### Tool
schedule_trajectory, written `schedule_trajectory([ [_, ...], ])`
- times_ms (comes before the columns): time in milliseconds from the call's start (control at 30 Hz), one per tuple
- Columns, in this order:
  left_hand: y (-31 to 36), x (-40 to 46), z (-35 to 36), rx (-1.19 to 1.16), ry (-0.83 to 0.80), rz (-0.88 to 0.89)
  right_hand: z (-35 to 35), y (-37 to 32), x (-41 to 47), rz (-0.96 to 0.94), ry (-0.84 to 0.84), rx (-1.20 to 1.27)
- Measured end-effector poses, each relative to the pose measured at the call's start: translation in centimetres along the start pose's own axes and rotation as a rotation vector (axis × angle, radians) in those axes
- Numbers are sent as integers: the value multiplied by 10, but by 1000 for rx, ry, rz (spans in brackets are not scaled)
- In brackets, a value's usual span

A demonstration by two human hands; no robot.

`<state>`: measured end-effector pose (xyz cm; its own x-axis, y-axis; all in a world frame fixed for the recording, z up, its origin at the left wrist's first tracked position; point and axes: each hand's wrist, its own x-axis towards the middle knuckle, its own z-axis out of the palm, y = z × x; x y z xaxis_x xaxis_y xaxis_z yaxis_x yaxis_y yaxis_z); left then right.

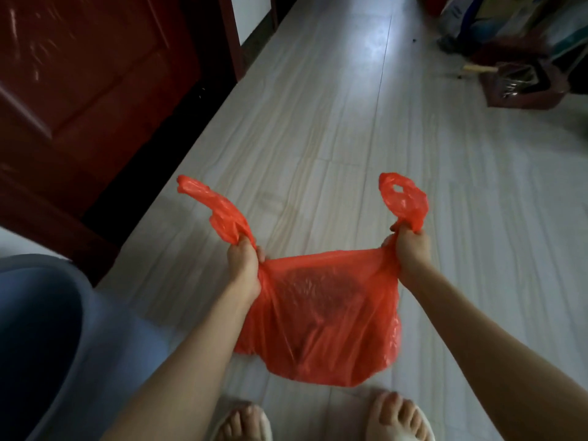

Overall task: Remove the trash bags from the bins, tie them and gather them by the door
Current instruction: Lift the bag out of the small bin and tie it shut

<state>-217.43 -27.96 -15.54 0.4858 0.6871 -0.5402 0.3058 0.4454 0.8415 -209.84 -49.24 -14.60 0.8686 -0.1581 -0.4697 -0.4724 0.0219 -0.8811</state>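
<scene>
Tiled floor (350, 122); hands (243, 262) (412, 249) gripping red bag (321, 316) handles.

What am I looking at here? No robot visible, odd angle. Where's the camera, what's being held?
There is no machine: a person works with bare hands. The single picture comes from a wide-angle camera worn on the head, looking forward and down, so you see both forearms and sandalled feet. The left hand and right hand each close a grip on one handle of a thin red plastic trash bag, pulling them apart; the handles are not yet tied. Something dark shows through the plastic. The bag hangs low over the pale tiled floor. A dark red wooden door stands at left, a blue-grey plastic bin at lower left, and blurred clutter at upper right.
</scene>
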Motion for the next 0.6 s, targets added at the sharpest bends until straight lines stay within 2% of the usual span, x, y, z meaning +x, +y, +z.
schedule_trajectory([
  [67, 3, -4, 3, -134, -48, -117, -1, 4, -1, 95, 45, 147],
  [133, 11, -13, 0, -315, -161, -192, -6, 7, -5, 152, 0, 386],
  [167, 13, -16, -5, -398, -235, -205, -11, 7, -7, 112, -76, 446],
  [233, 14, -21, -14, -427, -403, -168, -24, 8, -13, -24, -299, 337],
  [300, 4, -18, -22, -208, -482, -66, -33, 14, -25, -75, -496, 105],
  [400, -10, -21, -28, 250, -448, 83, -36, 26, -39, -123, -661, -130],
  [500, -22, -18, -25, 570, -298, 221, -25, 23, -47, -158, -643, -266],
  [567, -26, -16, -24, 784, -245, 223, -9, 18, -47, -180, -585, -314],
  [600, -26, -15, -23, 819, -204, 230, -1, 17, -43, -196, -531, -332],
])
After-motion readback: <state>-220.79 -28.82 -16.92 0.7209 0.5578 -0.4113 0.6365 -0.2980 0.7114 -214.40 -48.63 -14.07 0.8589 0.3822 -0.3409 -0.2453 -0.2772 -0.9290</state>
